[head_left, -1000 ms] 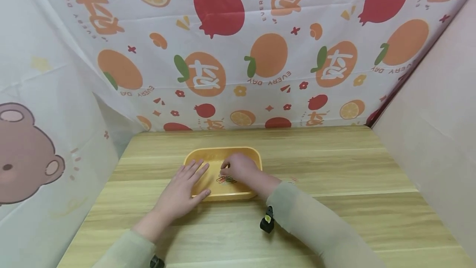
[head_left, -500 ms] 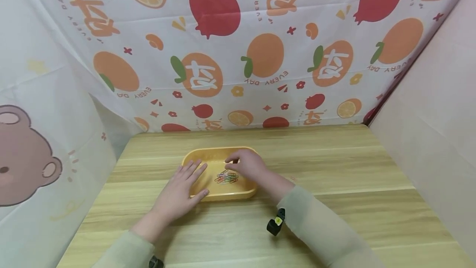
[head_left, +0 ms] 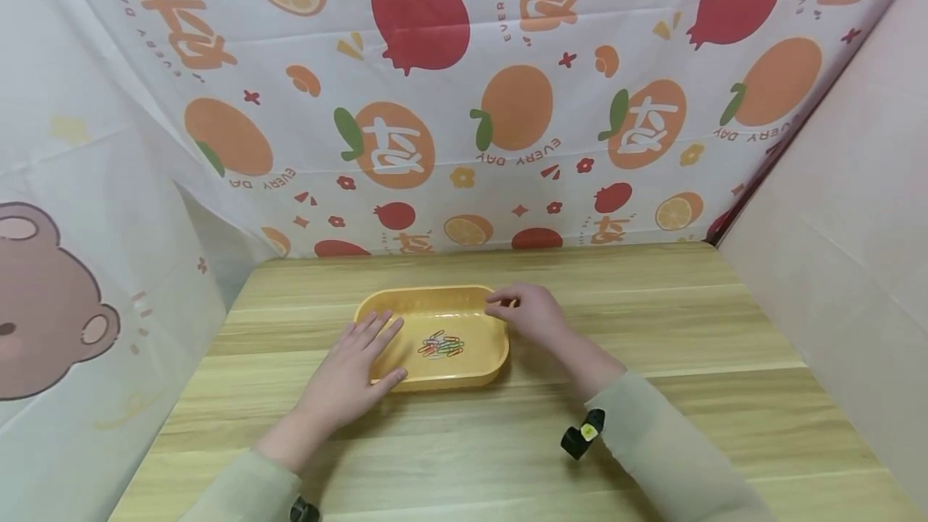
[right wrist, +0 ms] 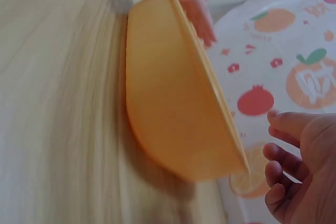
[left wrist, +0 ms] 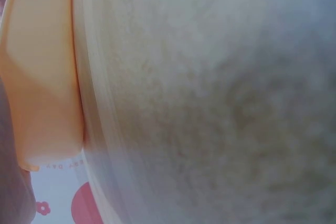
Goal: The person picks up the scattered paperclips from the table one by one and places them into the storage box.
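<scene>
Yellow tray [head_left: 474, 373] sits mid-table [head_left: 652, 329] with the clips [head_left: 441, 345] piled at its centre, the left hand [head_left: 353, 373] flat and straight-fingered on its 8 o'clock rim, seemingly steadying it, the right hand [head_left: 528, 317] loosely curled, empty, at 2 o'clock

Wooden table [head_left: 652, 329] fills the lower half of the head view, pale planks running side to side. At twelve o'clock hangs a white cloth backdrop [head_left: 464, 103] printed with oranges, red pomegranates and orange characters; it also shows at three o'clock in the right wrist view. At nine o'clock, another white sheet carries a brown cartoon bear [head_left: 43, 296]. At three o'clock stands a plain pale pink wall [head_left: 848, 248], a dark red strip running along its corner with the backdrop. The table grain blurs through both wrist views.
</scene>
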Demonstrator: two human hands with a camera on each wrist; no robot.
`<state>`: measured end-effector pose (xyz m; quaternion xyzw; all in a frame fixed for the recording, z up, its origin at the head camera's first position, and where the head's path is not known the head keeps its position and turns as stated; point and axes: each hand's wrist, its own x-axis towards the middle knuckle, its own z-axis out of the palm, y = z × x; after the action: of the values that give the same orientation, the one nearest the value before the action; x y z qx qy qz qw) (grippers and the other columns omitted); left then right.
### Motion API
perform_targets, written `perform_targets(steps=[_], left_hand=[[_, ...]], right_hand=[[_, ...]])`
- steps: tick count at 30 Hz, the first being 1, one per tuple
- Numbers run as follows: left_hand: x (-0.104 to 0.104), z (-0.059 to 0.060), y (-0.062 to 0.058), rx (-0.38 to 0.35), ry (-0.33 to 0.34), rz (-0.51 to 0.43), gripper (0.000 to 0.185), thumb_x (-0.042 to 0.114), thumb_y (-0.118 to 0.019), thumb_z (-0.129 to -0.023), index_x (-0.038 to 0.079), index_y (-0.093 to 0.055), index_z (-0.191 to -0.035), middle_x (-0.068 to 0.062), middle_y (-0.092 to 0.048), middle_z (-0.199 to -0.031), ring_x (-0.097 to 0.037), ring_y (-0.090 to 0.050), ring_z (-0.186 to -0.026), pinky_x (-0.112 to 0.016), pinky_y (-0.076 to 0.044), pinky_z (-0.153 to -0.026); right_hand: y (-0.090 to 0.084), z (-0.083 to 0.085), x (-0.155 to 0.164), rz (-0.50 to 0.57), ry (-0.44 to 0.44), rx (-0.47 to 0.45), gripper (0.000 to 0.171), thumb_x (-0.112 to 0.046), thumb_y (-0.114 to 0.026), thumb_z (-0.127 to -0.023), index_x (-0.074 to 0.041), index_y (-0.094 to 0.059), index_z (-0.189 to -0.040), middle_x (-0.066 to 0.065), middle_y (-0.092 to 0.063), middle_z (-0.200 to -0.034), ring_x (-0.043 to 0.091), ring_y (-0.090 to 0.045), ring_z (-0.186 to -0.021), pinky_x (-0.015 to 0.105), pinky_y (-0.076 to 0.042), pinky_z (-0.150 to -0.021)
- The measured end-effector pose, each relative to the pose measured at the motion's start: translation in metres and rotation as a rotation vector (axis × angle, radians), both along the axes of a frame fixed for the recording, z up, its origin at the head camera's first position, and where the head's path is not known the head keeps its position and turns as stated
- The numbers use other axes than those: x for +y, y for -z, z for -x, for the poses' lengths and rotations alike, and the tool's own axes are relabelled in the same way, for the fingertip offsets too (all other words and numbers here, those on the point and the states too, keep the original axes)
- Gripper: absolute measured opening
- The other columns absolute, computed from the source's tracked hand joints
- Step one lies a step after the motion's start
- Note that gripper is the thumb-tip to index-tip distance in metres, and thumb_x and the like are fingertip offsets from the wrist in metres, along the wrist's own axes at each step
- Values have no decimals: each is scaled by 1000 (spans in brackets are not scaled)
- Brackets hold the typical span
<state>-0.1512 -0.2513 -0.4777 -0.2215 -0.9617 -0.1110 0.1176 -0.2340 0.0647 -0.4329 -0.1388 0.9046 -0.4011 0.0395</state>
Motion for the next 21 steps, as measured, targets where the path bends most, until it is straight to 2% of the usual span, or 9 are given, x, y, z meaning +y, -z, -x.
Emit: perform_targets(steps=[6, 13, 21], left_hand=[[1, 0, -2, -9, -1, 8, 77, 62, -52, -95, 20, -32, -157, -8, -27, -162, -33, -22, -149, -54, -17, -120], [1, 0, -2, -14, 0, 13, 77, 59, -55, -94, 21, -32, -157, -8, -28, -162, -34, -22, -148, -54, -17, -120], [1, 0, -3, 15, 9, 19, 76, 60, -55, -94, 20, -34, -156, -10, -30, -160, -35, -25, -147, -56, -19, -119]], right_hand=[[16, 1, 29, -8, 40, -16, 20, -30, -76, -89, -20, -79, -106, -5, -65, -87, 15, -56, -82, 30, -49, -69], [28, -6, 61, -37, 52, -45, 26, -29, -74, -90, -14, -77, -112, -3, -65, -90, 15, -56, -83, 31, -50, -71], [43, -10, 93, -2, 47, -61, 28, -26, -74, -90, -12, -76, -114, 0, -65, -87, 15, -59, -71, 29, -54, -59]])
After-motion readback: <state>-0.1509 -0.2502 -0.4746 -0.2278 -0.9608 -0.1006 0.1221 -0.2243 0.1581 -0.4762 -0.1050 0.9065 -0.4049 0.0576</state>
